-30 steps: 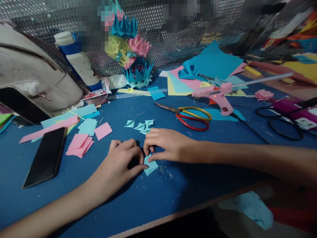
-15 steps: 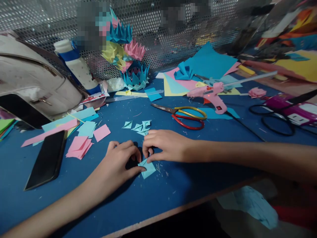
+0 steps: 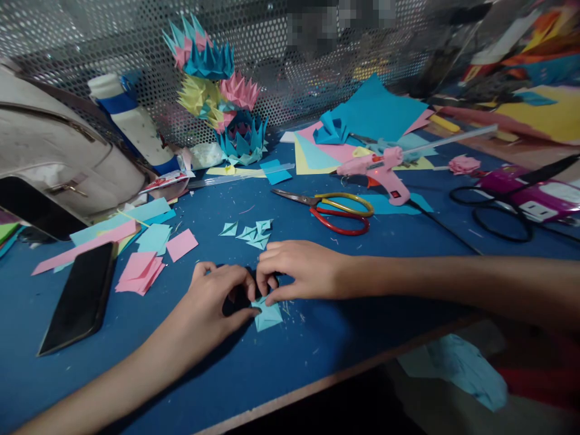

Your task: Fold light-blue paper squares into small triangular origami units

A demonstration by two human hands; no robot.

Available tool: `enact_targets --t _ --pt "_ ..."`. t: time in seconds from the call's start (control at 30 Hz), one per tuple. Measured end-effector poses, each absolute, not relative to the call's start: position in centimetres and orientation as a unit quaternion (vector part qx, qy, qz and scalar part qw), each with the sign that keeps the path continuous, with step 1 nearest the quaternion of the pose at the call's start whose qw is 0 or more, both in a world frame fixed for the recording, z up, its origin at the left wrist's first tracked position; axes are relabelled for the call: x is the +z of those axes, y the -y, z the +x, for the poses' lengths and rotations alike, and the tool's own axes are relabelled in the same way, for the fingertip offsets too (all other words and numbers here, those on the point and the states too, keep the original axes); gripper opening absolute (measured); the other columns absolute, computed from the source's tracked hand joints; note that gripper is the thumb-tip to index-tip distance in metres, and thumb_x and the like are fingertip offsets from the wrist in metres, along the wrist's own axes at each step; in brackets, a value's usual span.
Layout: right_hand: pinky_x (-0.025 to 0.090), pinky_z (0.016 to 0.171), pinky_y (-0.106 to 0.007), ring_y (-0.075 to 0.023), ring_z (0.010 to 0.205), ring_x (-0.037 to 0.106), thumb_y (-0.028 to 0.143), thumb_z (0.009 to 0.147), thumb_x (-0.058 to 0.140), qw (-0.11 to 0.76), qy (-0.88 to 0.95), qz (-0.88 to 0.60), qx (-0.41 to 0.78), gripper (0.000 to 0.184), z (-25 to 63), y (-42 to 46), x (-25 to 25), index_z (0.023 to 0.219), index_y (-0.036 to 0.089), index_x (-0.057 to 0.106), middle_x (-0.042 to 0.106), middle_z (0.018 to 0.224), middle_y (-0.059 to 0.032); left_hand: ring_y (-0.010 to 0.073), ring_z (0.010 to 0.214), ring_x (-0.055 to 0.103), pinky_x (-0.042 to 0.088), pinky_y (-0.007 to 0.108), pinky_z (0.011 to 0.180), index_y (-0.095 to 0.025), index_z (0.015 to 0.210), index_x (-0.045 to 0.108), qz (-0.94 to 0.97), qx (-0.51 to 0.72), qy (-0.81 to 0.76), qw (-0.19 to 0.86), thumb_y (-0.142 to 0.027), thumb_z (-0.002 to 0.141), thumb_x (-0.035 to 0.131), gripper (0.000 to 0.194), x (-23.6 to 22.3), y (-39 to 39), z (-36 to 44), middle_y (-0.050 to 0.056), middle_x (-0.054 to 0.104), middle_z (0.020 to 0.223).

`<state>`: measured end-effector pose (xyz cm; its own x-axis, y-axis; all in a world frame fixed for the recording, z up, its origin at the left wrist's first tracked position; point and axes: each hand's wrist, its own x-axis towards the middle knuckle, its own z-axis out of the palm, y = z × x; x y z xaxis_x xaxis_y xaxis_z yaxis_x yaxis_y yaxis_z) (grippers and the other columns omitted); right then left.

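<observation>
A small light-blue square of paper (image 3: 269,318) with fold creases lies on the blue tabletop. My left hand (image 3: 222,296) pinches its upper left corner, thumb on top and fingers curled beside it. My right hand (image 3: 301,269) meets it at the upper edge, with thumb and curled fingers pressing on the paper; the fingertips are partly hidden. Just beyond my right hand lie several small folded light-blue paper pieces (image 3: 257,234). Scissors (image 3: 342,211) with one yellow and one red handle rest farther back.
A pink glue gun (image 3: 392,175) with its cord lies behind the scissors. Phone (image 3: 79,299), pink paper squares (image 3: 140,272), bottle (image 3: 136,124) and bag (image 3: 77,139) are at left. A stack of origami flowers (image 3: 242,136) stands against the mesh panel. The table's front edge (image 3: 290,399) is near.
The view has shifted slightly, so things sit a little farther left. Both hands stay at the light-blue paper square, with only small finger movement.
</observation>
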<state>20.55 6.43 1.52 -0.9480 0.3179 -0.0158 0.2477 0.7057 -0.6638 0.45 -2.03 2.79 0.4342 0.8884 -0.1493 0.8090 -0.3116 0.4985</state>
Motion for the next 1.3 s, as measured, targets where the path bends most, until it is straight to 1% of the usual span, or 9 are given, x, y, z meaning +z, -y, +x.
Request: enact_targets --t 0.17,0.4,0.57,0.7,0.87,0.97,1.07,1.17,1.3 --pt "0.036 0.072 -0.026 -0.0146 0.087 0.054 0.028 0.087 0.073 0.059 0.924 -0.148 0.348 0.012 20.5 -6.5 1.2 0.089 0.018 0.067 0.065 0.083 0.0015 0.0180 0.078 0.055 0.034 0.032 0.076 -0.023 0.088 0.061 0.808 0.088 -0.524 0.253 -0.024 0.085 0.072 0.011 2.6 2.2 0.3 -0.004 0.065 0.082" --pt "0.035 0.069 -0.026 -0.0138 0.083 0.054 0.027 0.086 0.073 0.070 0.927 -0.158 0.332 0.010 20.3 -6.3 1.1 0.085 0.019 0.068 0.064 0.080 0.0027 0.0168 0.083 0.058 0.030 0.035 0.084 -0.023 0.089 0.061 0.818 0.095 -0.508 0.254 -0.025 0.088 0.072 0.011 2.1 2.0 -0.1 -0.004 0.065 0.089" --pt "0.035 0.071 -0.026 -0.0140 0.084 0.054 0.027 0.086 0.073 0.070 0.925 -0.165 0.335 0.010 20.3 -6.2 1.1 0.088 0.019 0.068 0.064 0.081 0.0028 0.0184 0.081 0.055 0.033 0.033 0.078 -0.022 0.086 0.062 0.811 0.110 -0.526 0.232 -0.029 0.087 0.073 0.013 1.8 2.2 0.2 -0.002 0.063 0.086" --pt "0.036 0.072 -0.026 -0.0142 0.086 0.055 0.028 0.085 0.075 0.062 0.920 -0.184 0.340 0.013 20.4 -6.1 1.3 0.091 0.020 0.068 0.065 0.083 0.0026 0.0190 0.082 0.054 0.034 0.033 0.077 -0.021 0.087 0.061 0.804 0.110 -0.534 0.235 -0.024 0.088 0.070 0.009 1.7 2.5 0.6 -0.002 0.063 0.086" --pt "0.035 0.069 -0.026 -0.0155 0.086 0.055 0.030 0.084 0.075 0.046 0.920 -0.202 0.333 0.013 20.3 -5.8 1.7 0.088 0.020 0.068 0.064 0.081 0.0020 0.0176 0.080 0.054 0.034 0.034 0.079 -0.021 0.083 0.061 0.808 0.108 -0.524 0.245 -0.018 0.090 0.063 0.008 1.6 2.7 0.6 -0.003 0.063 0.085" --pt "0.035 0.069 -0.026 -0.0155 0.086 0.055 0.028 0.084 0.075 0.033 0.919 -0.213 0.331 0.011 20.3 -5.7 2.0 0.087 0.019 0.068 0.065 0.081 0.0017 0.0177 0.081 0.054 0.034 0.033 0.078 -0.022 0.087 0.061 0.809 0.109 -0.524 0.244 -0.020 0.089 0.065 0.005 1.7 2.6 0.5 -0.002 0.062 0.086" --pt "0.036 0.070 -0.026 -0.0151 0.087 0.055 0.026 0.084 0.075 0.025 0.917 -0.219 0.333 0.010 20.2 -5.6 2.1 0.088 0.019 0.069 0.066 0.080 0.0019 0.0184 0.082 0.055 0.034 0.033 0.078 -0.021 0.089 0.060 0.807 0.106 -0.529 0.242 -0.022 0.087 0.069 0.008 1.8 2.5 0.5 -0.002 0.061 0.088" --pt "0.037 0.072 -0.026 -0.0149 0.087 0.055 0.027 0.084 0.075 0.025 0.917 -0.218 0.333 0.010 20.3 -5.5 2.1 0.088 0.019 0.069 0.066 0.080 0.0022 0.0178 0.081 0.054 0.033 0.034 0.080 -0.021 0.088 0.060 0.806 0.097 -0.529 0.246 -0.022 0.086 0.071 0.011 1.8 2.6 0.5 -0.002 0.062 0.090" --pt "0.037 0.072 -0.026 -0.0150 0.085 0.055 0.031 0.085 0.075 0.039 0.918 -0.213 0.333 0.013 20.4 -5.5 1.9 0.086 0.019 0.069 0.066 0.079 0.0022 0.0177 0.083 0.053 0.034 0.034 0.081 -0.021 0.089 0.060 0.808 0.098 -0.524 0.249 -0.025 0.089 0.069 0.009 1.6 2.8 0.4 -0.002 0.062 0.091"
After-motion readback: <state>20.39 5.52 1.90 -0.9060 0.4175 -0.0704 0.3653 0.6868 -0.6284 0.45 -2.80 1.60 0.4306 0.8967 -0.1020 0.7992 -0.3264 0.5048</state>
